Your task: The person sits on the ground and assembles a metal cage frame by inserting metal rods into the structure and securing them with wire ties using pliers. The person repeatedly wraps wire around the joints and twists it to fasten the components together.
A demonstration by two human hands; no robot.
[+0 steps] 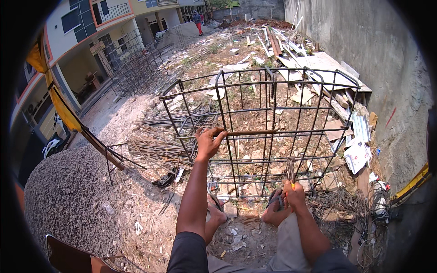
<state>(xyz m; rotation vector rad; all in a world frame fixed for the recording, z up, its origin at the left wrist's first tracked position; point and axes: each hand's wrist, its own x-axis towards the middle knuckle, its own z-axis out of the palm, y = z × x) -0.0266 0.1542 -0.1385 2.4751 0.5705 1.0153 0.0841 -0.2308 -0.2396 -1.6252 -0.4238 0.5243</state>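
Observation:
A cage of dark steel rebar [268, 109] stands in front of me, made of long bars and bent hoops. My left hand [210, 142] is closed at its near left part, gripping the end of a thin, rusty-brown bar [252, 133]. That bar lies along one of the cage's long bars and reaches toward the middle. Lower and to the right, my right hand [294, 196] is wrapped round pincers [291, 172] with yellow-orange handles. Their metal head points up against the cage's lower bars; whether the jaws grip anything is too small to tell.
Loose rebar [159, 141] lies left of the cage, beyond a grey gravel heap [68, 191]. Tangled wire [341, 204] lies at right. Boards and panels [323, 68] are strewn along a concrete wall [364, 41]. Far off stands a person [198, 22] in red trousers.

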